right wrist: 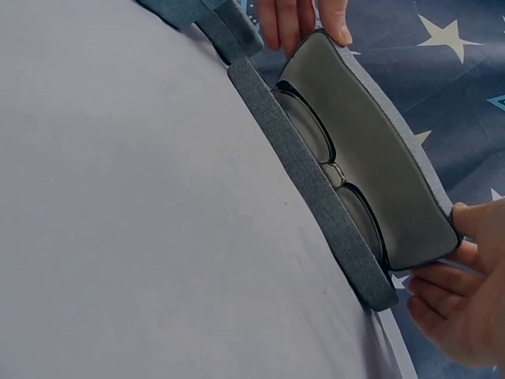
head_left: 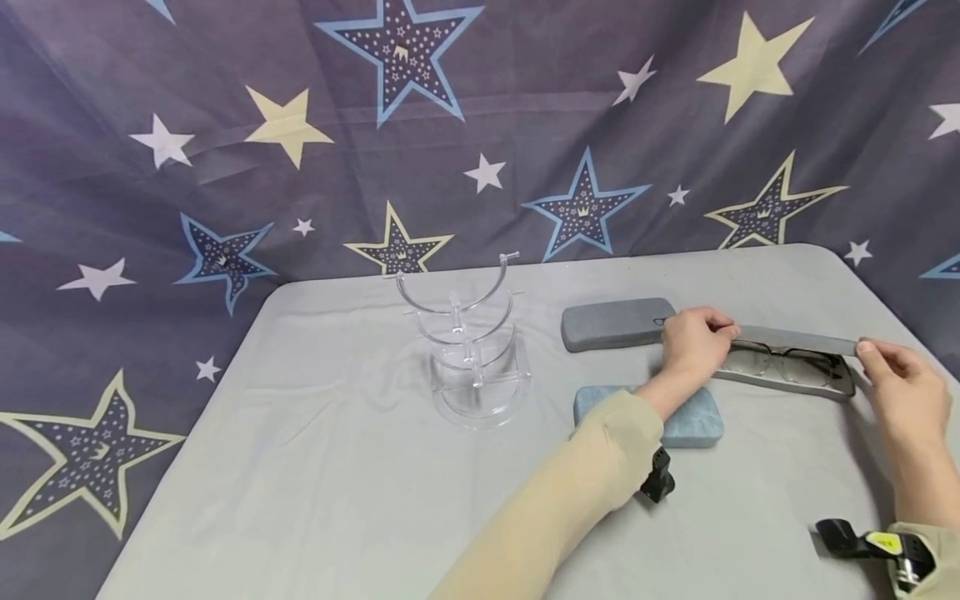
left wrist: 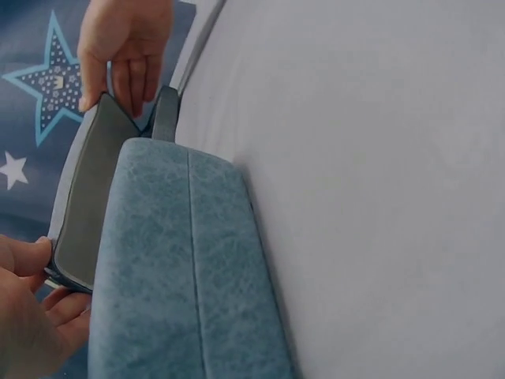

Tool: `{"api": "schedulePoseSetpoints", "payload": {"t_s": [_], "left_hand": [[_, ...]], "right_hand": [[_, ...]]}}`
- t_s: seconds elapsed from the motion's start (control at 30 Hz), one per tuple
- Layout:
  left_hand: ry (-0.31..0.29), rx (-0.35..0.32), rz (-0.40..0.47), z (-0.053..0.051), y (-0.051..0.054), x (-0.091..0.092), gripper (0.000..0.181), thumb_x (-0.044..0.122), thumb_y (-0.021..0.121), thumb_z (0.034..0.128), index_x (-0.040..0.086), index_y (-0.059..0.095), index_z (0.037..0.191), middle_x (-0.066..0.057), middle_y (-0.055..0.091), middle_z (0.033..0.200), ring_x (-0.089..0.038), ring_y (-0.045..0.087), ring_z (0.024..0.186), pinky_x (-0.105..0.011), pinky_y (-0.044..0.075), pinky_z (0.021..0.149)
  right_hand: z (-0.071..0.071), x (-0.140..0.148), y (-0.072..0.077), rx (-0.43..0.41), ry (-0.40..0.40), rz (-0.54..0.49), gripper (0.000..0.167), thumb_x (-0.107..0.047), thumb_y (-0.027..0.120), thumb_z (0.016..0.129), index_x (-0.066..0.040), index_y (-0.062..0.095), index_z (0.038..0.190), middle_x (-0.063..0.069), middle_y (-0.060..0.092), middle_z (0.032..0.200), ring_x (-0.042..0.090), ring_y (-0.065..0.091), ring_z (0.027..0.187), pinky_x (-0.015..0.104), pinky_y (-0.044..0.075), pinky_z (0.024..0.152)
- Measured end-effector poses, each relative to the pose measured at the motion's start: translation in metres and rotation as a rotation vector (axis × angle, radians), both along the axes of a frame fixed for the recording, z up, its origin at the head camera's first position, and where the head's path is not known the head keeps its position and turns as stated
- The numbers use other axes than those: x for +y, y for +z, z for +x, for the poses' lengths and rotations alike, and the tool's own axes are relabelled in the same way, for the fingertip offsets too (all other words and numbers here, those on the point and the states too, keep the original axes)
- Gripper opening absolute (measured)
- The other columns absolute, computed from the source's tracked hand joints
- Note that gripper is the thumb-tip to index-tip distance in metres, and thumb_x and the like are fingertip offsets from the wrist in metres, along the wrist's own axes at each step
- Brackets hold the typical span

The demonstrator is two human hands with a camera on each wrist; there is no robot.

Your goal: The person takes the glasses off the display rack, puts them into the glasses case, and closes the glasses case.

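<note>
A grey glasses case (head_left: 787, 382) lies with its lid raised at the right of the table. Inside it rests a pair of dark-framed glasses (right wrist: 339, 174), folded with the lenses toward the front wall. My left hand (head_left: 693, 342) pinches the left end of the lid (right wrist: 371, 150) between thumb and fingers. At the lid's right end, my right hand (head_left: 903, 392) holds the corner in the same way, thumb on the outside. A blue marbled case (head_left: 693, 417) sits shut below my left wrist, and in the left wrist view it covers part of the grey case.
Another grey case (head_left: 611, 325), shut, lies behind and left of my left hand. Left of the cases stands a clear tiered display stand (head_left: 480, 358) with curved arms. A star-patterned cloth (head_left: 480, 125) hangs behind the pale covered table (head_left: 337, 467).
</note>
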State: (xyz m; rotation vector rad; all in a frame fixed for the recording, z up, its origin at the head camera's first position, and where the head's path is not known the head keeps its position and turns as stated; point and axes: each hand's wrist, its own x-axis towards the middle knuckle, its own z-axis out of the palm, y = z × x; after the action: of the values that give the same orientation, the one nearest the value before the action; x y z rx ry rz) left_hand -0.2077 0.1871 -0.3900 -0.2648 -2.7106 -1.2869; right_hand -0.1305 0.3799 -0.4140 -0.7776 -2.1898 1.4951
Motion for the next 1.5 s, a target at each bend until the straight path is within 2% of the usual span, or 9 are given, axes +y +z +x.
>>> {"api": "schedulePoseSetpoints", "payload": {"t_s": [0.1, 0.2, 0.33, 0.47, 0.87, 1.0, 1.23, 1.4, 1.5], "left_hand": [[0.008, -0.013, 0.002, 0.001, -0.001, -0.001, 0.004, 0.03, 0.071, 0.0772, 0.031, 0.07, 0.074, 0.022, 0.061, 0.065, 0.009, 0.046, 0.055, -0.006, 0.033, 0.054], [-0.002, -0.011, 0.006, 0.002, -0.001, -0.003, 0.004, 0.03, 0.071, 0.078, 0.032, 0.07, 0.075, 0.022, 0.06, 0.065, 0.008, 0.045, 0.054, -0.007, 0.033, 0.054], [-0.028, 0.004, 0.014, 0.003, 0.0, -0.005, 0.004, 0.029, 0.069, 0.0795, 0.031, 0.07, 0.077, 0.021, 0.061, 0.066, 0.008, 0.045, 0.054, -0.007, 0.033, 0.053], [-0.059, 0.019, 0.006, 0.006, -0.002, -0.008, 0.003, 0.029, 0.068, 0.0807, 0.03, 0.07, 0.079, 0.02, 0.061, 0.067, 0.009, 0.045, 0.054, -0.006, 0.033, 0.053], [-0.061, -0.008, 0.016, 0.009, -0.005, -0.007, 0.005, 0.032, 0.072, 0.0764, 0.029, 0.071, 0.08, 0.021, 0.063, 0.07, 0.011, 0.047, 0.057, -0.005, 0.035, 0.053], [-0.068, 0.026, -0.017, 0.009, -0.011, -0.009, 0.006, 0.034, 0.073, 0.0744, 0.029, 0.071, 0.076, 0.021, 0.063, 0.07, 0.011, 0.046, 0.057, -0.005, 0.034, 0.054], [-0.061, 0.076, -0.112, 0.01, -0.023, -0.014, 0.012, 0.031, 0.072, 0.0754, 0.026, 0.068, 0.065, 0.018, 0.059, 0.065, 0.008, 0.045, 0.055, -0.005, 0.034, 0.053], [-0.076, 0.08, -0.13, 0.011, -0.024, -0.014, 0.012, 0.031, 0.073, 0.0755, 0.027, 0.069, 0.064, 0.019, 0.059, 0.073, 0.007, 0.053, 0.071, -0.005, 0.039, 0.066], [-0.079, 0.083, -0.142, 0.012, -0.024, -0.015, 0.012, 0.03, 0.072, 0.0764, 0.026, 0.069, 0.066, 0.018, 0.058, 0.076, 0.006, 0.054, 0.079, -0.006, 0.039, 0.073]], "right_hand": [[0.002, 0.001, -0.003, -0.01, 0.036, 0.05, 0.017, -0.031, 0.053, 0.091, -0.047, 0.053, 0.086, -0.041, 0.047, 0.065, -0.02, 0.042, 0.064, 0.003, 0.031, 0.055], [0.003, 0.005, -0.005, -0.048, 0.089, 0.174, 0.014, -0.034, 0.05, 0.092, -0.038, 0.057, 0.103, -0.042, 0.042, 0.068, -0.019, 0.039, 0.067, 0.007, 0.031, 0.056], [0.004, 0.014, -0.004, -0.027, 0.18, 0.267, 0.013, -0.031, 0.051, 0.092, -0.041, 0.055, 0.097, -0.045, 0.041, 0.068, -0.017, 0.037, 0.067, 0.011, 0.031, 0.053], [0.005, 0.02, -0.008, 0.007, 0.217, 0.247, 0.026, -0.028, 0.053, 0.091, -0.051, 0.044, 0.082, -0.045, 0.043, 0.067, -0.018, 0.038, 0.068, 0.013, 0.03, 0.053], [-0.009, 0.066, -0.054, 0.092, 0.255, 0.219, 0.021, -0.023, 0.059, 0.088, -0.041, 0.057, 0.098, -0.043, 0.051, 0.074, -0.022, 0.045, 0.073, 0.001, 0.032, 0.059], [-0.004, 0.061, -0.052, 0.033, 0.283, 0.276, 0.021, -0.026, 0.059, 0.088, -0.036, 0.059, 0.107, -0.045, 0.047, 0.076, -0.023, 0.042, 0.076, 0.004, 0.03, 0.06], [0.01, 0.036, -0.039, -0.011, 0.27, 0.357, 0.024, -0.025, 0.062, 0.086, -0.046, 0.051, 0.085, -0.048, 0.044, 0.069, -0.026, 0.039, 0.071, 0.006, 0.031, 0.056], [0.01, 0.034, -0.038, -0.034, 0.249, 0.364, 0.011, -0.028, 0.064, 0.084, -0.033, 0.06, 0.093, -0.05, 0.04, 0.07, -0.029, 0.037, 0.072, 0.002, 0.031, 0.057], [0.008, 0.036, -0.041, -0.043, 0.237, 0.384, 0.017, -0.03, 0.064, 0.084, -0.025, 0.063, 0.1, -0.051, 0.039, 0.071, -0.029, 0.037, 0.073, 0.002, 0.031, 0.058]]}}
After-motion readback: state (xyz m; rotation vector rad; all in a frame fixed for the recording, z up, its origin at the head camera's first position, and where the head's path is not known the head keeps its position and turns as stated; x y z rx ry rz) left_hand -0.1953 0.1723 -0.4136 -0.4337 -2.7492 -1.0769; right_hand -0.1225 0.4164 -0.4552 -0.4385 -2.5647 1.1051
